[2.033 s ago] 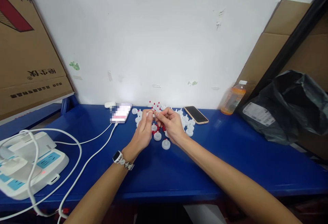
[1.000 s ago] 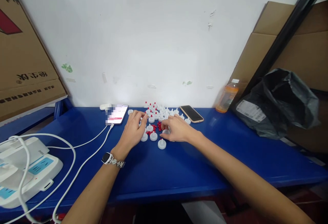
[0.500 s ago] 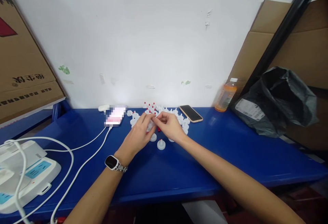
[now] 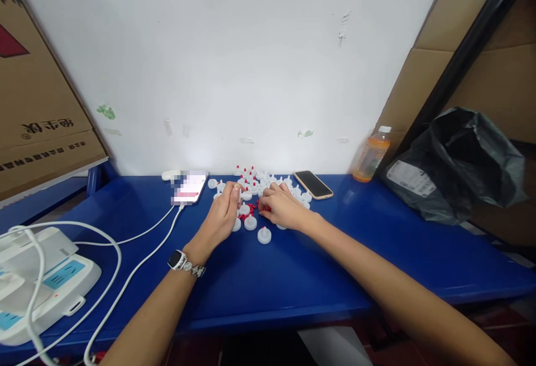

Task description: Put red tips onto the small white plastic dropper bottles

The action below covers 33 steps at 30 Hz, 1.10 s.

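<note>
My left hand (image 4: 224,210) is closed, its thumb pressed against curled fingers at the left side of a group of white nozzle caps (image 4: 250,222). What it holds is hidden by the fingers. My right hand (image 4: 285,207) reaches down to small red tips (image 4: 247,214) piled in the middle, fingertips bent together on them. Whether a tip is pinched there I cannot make out. Several white caps at the back carry red tips on their spouts. One white cap with a red tip (image 4: 264,235) stands alone nearer the front.
Behind the right hand lies a dark phone (image 4: 313,184). A lit phone (image 4: 190,187) on a cable is at left, near a white power strip (image 4: 62,282). An orange drink bottle (image 4: 372,155) and a black plastic bag (image 4: 454,171) stand right on the blue table (image 4: 268,293).
My hands were together over the caps and have parted. The left hand moved slightly left, and the right hand came down onto the red tips, which now show between them.
</note>
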Motion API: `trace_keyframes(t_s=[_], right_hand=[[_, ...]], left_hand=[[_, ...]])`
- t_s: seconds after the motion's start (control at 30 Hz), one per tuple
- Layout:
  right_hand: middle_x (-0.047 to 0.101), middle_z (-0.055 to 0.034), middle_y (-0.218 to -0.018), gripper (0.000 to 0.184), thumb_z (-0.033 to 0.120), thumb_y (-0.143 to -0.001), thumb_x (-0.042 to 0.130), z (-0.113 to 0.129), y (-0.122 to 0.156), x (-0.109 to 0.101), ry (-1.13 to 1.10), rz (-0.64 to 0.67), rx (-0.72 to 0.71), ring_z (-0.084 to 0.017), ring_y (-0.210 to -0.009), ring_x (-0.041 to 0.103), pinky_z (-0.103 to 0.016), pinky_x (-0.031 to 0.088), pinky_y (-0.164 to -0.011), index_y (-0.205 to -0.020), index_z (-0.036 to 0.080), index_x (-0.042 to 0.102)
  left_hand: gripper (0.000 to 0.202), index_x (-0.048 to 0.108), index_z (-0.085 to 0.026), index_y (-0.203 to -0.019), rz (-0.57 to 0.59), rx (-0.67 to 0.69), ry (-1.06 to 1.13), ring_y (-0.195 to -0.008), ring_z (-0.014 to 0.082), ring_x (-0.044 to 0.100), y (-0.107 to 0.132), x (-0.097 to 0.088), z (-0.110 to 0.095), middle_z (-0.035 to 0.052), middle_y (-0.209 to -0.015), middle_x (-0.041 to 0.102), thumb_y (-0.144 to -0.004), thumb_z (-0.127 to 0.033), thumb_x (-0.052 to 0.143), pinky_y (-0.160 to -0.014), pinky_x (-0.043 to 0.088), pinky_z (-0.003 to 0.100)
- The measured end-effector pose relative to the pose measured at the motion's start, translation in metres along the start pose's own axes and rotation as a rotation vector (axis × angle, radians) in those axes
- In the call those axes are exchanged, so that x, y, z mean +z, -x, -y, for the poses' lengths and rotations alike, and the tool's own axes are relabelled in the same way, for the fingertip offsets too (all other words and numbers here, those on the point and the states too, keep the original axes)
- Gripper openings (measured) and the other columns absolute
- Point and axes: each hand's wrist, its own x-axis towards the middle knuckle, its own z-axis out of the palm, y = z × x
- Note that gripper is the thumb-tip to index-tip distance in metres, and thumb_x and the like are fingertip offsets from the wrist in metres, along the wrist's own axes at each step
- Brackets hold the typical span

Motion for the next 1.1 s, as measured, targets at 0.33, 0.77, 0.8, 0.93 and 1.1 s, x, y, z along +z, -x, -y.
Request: trace_keyframes(t_s=[0.33, 0.77, 0.8, 0.93, 1.1], right_hand=[[0.069, -0.0016, -0.073, 0.024, 0.041, -0.082, 0.070, 0.012, -0.016, -0.004, -1.264, -0.338, 0.246, -0.014, -0.063, 0.062, -0.029, 0.048, -0.065, -0.084, 0.018, 0.062], [0.066, 0.0013, -0.063, 0.037, 0.046, -0.067, 0.084, 0.035, -0.012, 0.006, -1.600, -0.468, 0.340, -0.009, -0.053, 0.054, -0.023, 0.041, -0.053, -0.076, 0.017, 0.063], [0.066, 0.0014, -0.063, 0.037, 0.047, -0.067, 0.084, 0.036, -0.011, 0.005, -1.601, -0.468, 0.336, -0.009, -0.053, 0.054, -0.023, 0.041, -0.053, -0.076, 0.017, 0.063], [0.066, 0.0008, -0.064, 0.037, 0.047, -0.069, 0.082, 0.043, -0.010, 0.007, -1.585, -0.450, 0.309, -0.009, -0.056, 0.056, -0.024, 0.044, -0.057, -0.076, 0.017, 0.063], [0.065, 0.0015, -0.065, 0.036, 0.047, -0.069, 0.082, 0.048, -0.010, 0.007, -1.575, -0.509, 0.330, -0.011, -0.058, 0.057, -0.026, 0.047, -0.060, -0.077, 0.019, 0.061]], left_hand=[[0.038, 0.051, -0.023, -0.103, -0.053, -0.014, 0.078, -0.062, 0.0145, 0.049, -0.001, 0.002, 0.001, -0.0016, -0.073, 0.051, -0.104, -0.050, 0.024, -0.063, 0.038, 0.029], [0.045, 0.051, -0.023, -0.099, -0.146, -0.046, 0.188, -0.072, 0.0172, 0.056, 0.001, 0.013, 0.001, 0.0024, -0.081, 0.055, -0.100, -0.059, 0.025, -0.067, 0.046, 0.031], [0.046, 0.051, -0.023, -0.098, -0.151, -0.049, 0.178, -0.070, 0.0168, 0.055, 0.002, 0.013, 0.001, 0.0022, -0.080, 0.055, -0.100, -0.060, 0.024, -0.066, 0.046, 0.031], [0.047, 0.050, -0.023, -0.097, -0.157, -0.051, 0.113, -0.067, 0.0163, 0.053, 0.004, 0.013, -0.002, 0.0015, -0.079, 0.054, -0.100, -0.060, 0.021, -0.067, 0.046, 0.032], [0.049, 0.052, -0.023, -0.101, -0.137, -0.048, 0.139, -0.084, 0.0199, 0.062, 0.002, 0.021, 0.001, 0.0062, -0.092, 0.062, -0.100, -0.060, 0.019, -0.077, 0.053, 0.036]])
